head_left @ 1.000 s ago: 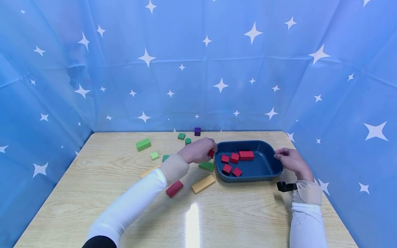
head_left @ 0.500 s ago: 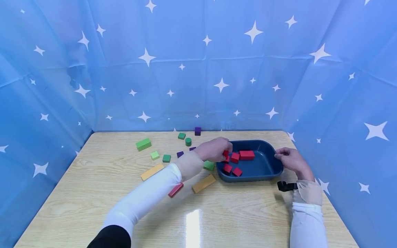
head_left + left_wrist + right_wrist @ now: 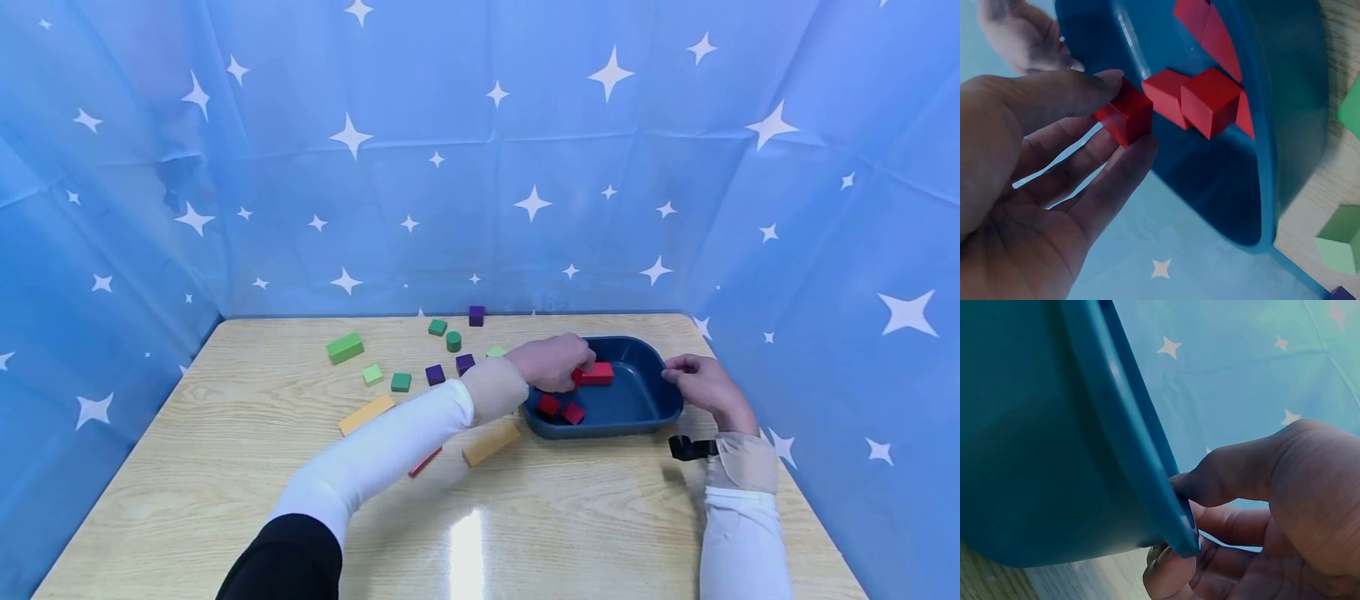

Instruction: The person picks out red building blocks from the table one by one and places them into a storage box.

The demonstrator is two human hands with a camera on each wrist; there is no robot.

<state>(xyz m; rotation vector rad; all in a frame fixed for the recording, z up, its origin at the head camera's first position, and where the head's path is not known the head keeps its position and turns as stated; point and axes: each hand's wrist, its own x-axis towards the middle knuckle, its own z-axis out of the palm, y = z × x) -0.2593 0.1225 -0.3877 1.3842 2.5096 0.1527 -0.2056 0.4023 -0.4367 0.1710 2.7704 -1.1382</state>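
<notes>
My left hand is over the left half of a dark blue plastic tub. Between thumb and fingertips it pinches a red block, held just above the tub floor beside other red blocks. A longer red block lies behind the held one, and two red cubes sit near the tub's front wall; others there are hidden by the hand in the head view. At the tub's right end my right hand grips the rim, thumb on top and fingers below.
Left of the tub lie several loose blocks: yellow planks, a dark green cylinder, green blocks and purple cubes. A red block is partly covered by the left sleeve. A blue star curtain surrounds the table.
My left hand has carried the red block rightward from beside the tub's left rim to inside the tub. The right hand has kept its grip on the rim.
</notes>
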